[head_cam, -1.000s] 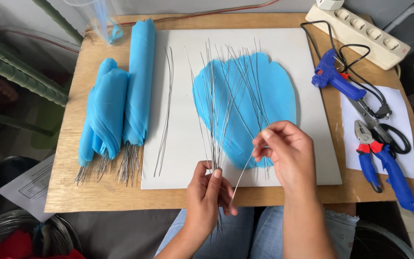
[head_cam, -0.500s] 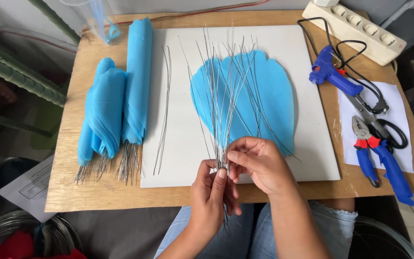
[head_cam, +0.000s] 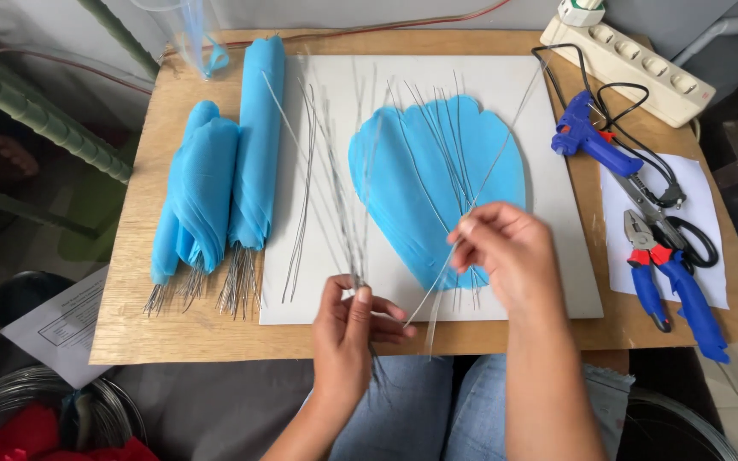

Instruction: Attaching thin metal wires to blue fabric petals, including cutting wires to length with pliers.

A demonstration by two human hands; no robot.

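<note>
the left hand (head_cam: 348, 329) sits at the near edge of the white board (head_cam: 557, 282), its fingers pinched around the lower ends of a bundle of thin wires (head_cam: 339, 196) that fans up and away across the board. the right hand (head_cam: 506, 252) is over the near right part of the board, thumb and forefinger pinching a single long wire (head_cam: 506, 128) that runs slantwise from just beside the left hand up toward the board's far right corner. under that wire, on the right half of the board, lies a flat blue petal-shaped sheet (head_cam: 420, 171) with more loose wires across it. left of the board, on the wooden bench (head_cam: 130, 282), lie two rolled bundles of blue petals (head_cam: 215, 179) with wire stems sticking out at their near ends. right of the board lie a blue glue gun (head_cam: 587, 137), black-handled scissors (head_cam: 685, 230) and blue-handled pliers (head_cam: 655, 273), the last two on a sheet of white paper (head_cam: 711, 188). a white power strip (head_cam: 629, 60) sits beyond the board's far right corner.
</note>
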